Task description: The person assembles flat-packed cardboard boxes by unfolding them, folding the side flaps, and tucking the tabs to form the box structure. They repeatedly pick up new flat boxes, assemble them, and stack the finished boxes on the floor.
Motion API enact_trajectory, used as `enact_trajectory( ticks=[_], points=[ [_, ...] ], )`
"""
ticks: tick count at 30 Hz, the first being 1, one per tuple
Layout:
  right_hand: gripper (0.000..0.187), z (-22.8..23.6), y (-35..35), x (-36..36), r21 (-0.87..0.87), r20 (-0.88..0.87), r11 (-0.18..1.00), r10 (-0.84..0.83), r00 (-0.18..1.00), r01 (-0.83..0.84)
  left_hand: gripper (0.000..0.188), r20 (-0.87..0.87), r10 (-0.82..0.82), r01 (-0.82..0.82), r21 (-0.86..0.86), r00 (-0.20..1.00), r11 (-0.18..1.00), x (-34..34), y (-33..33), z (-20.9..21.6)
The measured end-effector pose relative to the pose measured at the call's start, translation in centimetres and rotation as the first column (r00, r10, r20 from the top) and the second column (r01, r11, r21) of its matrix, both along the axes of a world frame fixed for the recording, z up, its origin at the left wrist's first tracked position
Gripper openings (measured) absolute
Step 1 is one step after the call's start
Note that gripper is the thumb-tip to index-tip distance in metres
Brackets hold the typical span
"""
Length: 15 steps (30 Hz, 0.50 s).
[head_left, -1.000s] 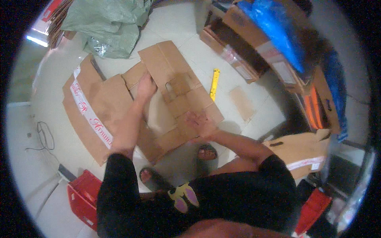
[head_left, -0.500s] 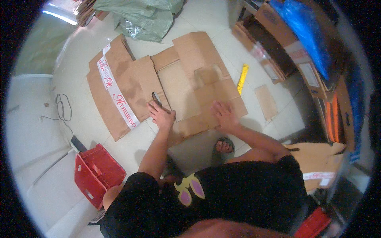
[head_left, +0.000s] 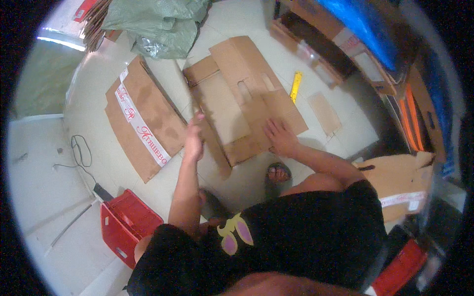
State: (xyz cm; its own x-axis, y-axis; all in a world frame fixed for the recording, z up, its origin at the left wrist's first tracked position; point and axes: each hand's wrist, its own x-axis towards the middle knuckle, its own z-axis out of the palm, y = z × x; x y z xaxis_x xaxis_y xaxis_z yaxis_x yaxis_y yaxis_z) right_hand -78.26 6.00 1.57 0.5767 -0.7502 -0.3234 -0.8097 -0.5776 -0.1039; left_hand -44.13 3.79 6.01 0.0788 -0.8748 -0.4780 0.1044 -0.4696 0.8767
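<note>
An unfolded cardboard box point(head_left: 232, 111) lies on the floor before me. Its left flap point(head_left: 213, 138) stands raised, seen nearly edge-on. Beside that flap is my left hand point(head_left: 194, 138), with fingers pointing up and away; it is slightly blurred, and I cannot tell how firmly it touches the cardboard. My right hand point(head_left: 280, 137) rests with fingers spread on the folded-in right flap point(head_left: 269, 111), which has cut-out slots. To the left lies a flat cardboard sheet point(head_left: 140, 123) with a strip of white tape printed in red.
A yellow strip-shaped tool point(head_left: 296, 87) and a small cardboard piece point(head_left: 325, 115) lie to the right. A green sack point(head_left: 153, 24) is at the back. Cardboard boxes point(head_left: 316, 56) line the right side. A red crate point(head_left: 129, 222) and a black cable point(head_left: 81, 153) are at left.
The left flap has gone from lying over the taped sheet to standing up, my left hand moving with it. My right hand stays on the right flap. The view has shifted a little.
</note>
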Motion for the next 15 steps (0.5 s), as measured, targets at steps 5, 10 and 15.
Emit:
enact_trajectory(
  ticks=[5, 10, 15],
  points=[
    [0.098, 0.0, -0.1, 0.1, -0.064, 0.037, 0.998, 0.016, 0.999, -0.013, 0.076, 0.472, -0.397, 0.458, -0.017, 0.788, 0.889, -10.3, -2.2, -4.5],
    [0.094, -0.2, 0.9, -0.4, -0.131, -0.046, 0.991, 0.0, 0.999, -0.006, 0.083, 0.876, -0.396, 0.783, 0.034, 0.276, 0.621, -12.3, 1.4, -9.7],
    [0.075, -1.0, 2.2, 1.7, -0.256, 0.019, 0.95, 0.189, 0.982, -0.178, 0.075, 0.734, -0.548, 0.789, 0.028, 0.401, 0.614, -10.0, 0.5, -11.8]
  ],
)
